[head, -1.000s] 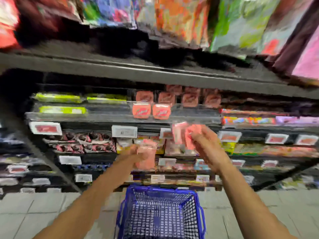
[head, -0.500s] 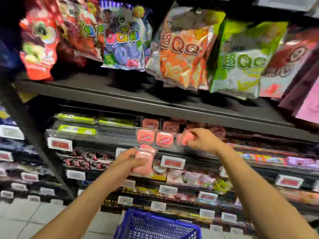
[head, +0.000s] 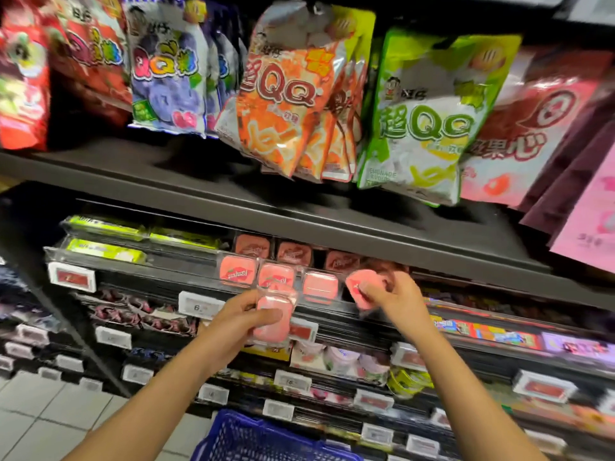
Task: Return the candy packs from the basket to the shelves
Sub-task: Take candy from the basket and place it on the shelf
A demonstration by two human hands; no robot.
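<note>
The right hand (head: pixel 392 296) is pinching a pink pack (head: pixel 361 289) at the shelf (head: pixel 366 307), beside the pink row. The left hand (head: pixel 248 319) is gripping another pack (head: pixel 273 322) lower. Better to slide it flat into the free slot, not tilted. The basket (head: pixel 253 440) is waiting below.

Both forearms bare, no sleeves, left hand (head: pixel 244 319) and right hand (head: pixel 397 296) ungloved.
</note>
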